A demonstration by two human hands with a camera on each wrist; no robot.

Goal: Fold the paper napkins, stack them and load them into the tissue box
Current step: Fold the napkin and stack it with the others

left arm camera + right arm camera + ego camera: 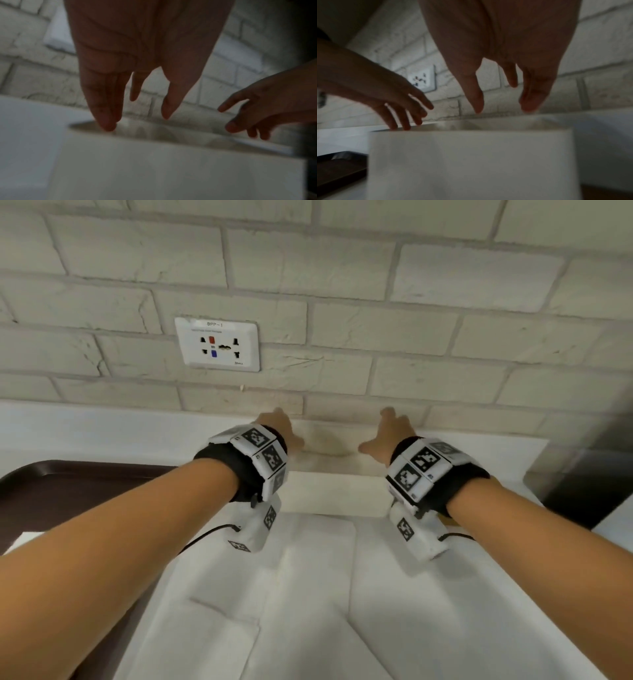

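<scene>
A white wall socket (pixel 217 344) sits in the pale brick wall (pixel 411 285); a dark brown tray (pixel 51 491) lies at left.

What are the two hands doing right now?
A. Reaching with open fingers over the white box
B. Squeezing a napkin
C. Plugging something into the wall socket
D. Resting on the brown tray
A: the left hand and the right hand have straight, spread fingers holding nothing, poised above the open top of the white box.

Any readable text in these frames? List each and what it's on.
"SPP-1": top of the wall socket plate.
Small grey line under it: too blurred to read.
Brand mark at the plate's lower right: too small to read.
Wrist bands: only black-and-white marker patterns, no words.
</scene>
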